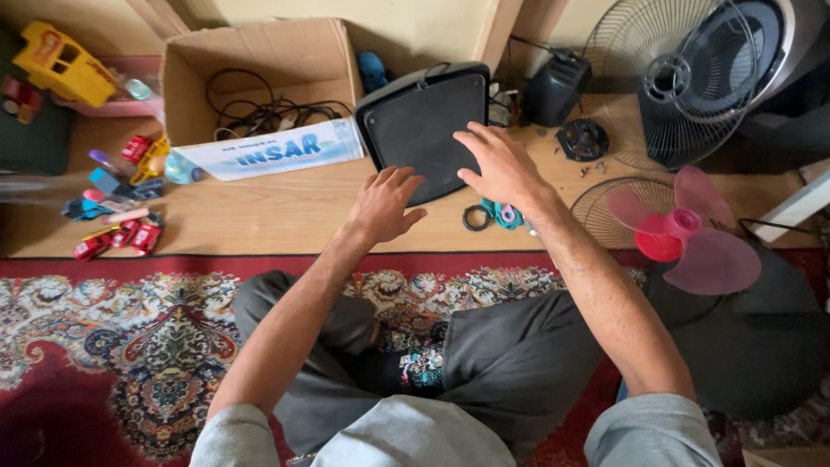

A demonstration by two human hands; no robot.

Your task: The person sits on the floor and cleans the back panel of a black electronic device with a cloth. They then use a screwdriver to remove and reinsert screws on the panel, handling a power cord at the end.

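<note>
A black, roughly square fan base (425, 121) lies flat on the wooden floor in front of me. My right hand (499, 164) hovers over its right lower part, fingers spread, holding nothing. My left hand (383, 204) is just below the base's lower left edge, fingers loosely apart and empty. Whether either hand touches the base is unclear. A black ring (475, 218) and a teal-handled tool (503, 214) lie on the floor under my right wrist.
An open cardboard box (259, 60) with black cables stands behind at left. Toy cars (121, 235) and a yellow toy truck (60, 65) lie far left. A pink fan blade (692, 233) on a wire guard, another guard (683, 86), a black motor housing (555, 86) are at right. A patterned rug (130, 346) covers the near floor.
</note>
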